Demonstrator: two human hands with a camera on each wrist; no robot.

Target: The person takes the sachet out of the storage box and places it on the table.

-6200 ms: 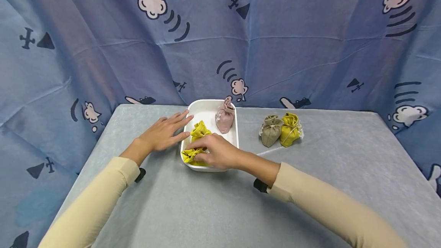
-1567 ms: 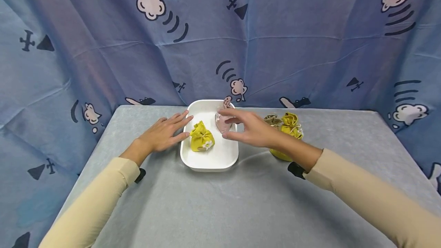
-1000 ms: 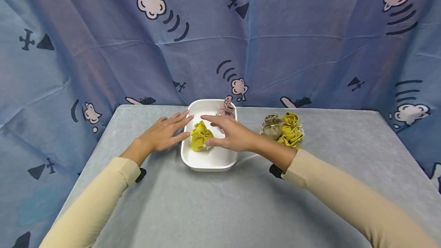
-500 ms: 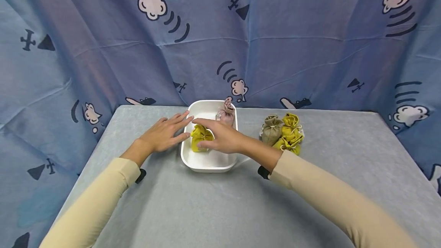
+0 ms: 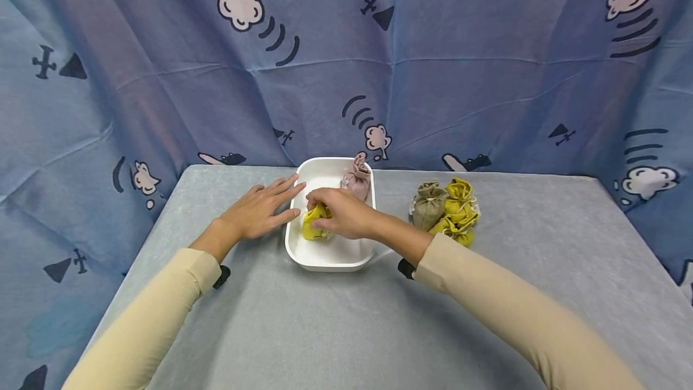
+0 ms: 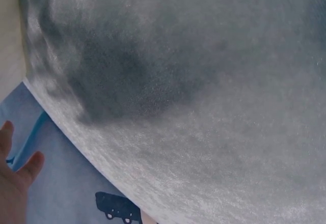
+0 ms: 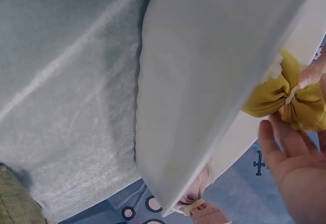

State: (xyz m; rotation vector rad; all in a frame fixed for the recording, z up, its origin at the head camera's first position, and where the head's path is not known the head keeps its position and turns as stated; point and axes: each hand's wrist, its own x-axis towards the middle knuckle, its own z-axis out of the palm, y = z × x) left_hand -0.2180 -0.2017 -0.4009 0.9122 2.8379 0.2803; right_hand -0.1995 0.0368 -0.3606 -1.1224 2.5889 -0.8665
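A white tray (image 5: pixel 332 260) sits near the back of the grey-covered table. Inside it, at the left, my right hand (image 5: pixel 346 215) grips a small yellow drawstring pouch (image 5: pixel 312 230), its fingers and thumb curled about the gathered neck. The right wrist view shows this yellow pouch (image 7: pixel 267 99) with its pale tie and part of a white flower. My left hand (image 5: pixel 260 209) lies flat with spread fingers, fingertips right at the tray's left rim. A pink pouch (image 5: pixel 356 184) stands in the tray's back right corner, partly covered by my right hand.
To the right of the tray, a grey-green pouch (image 5: pixel 429 208) and two yellow ones, a back yellow pouch (image 5: pixel 460 197) and a front yellow pouch (image 5: pixel 457 232), stand huddled on the table. A blue printed curtain (image 5: pixel 346 65) hangs behind the table's back edge.
A yellow pouch once in my right hand at the tray is now with the group on the right. My right hand has returned leftward and taken hold of another; my left hand is unmoved.
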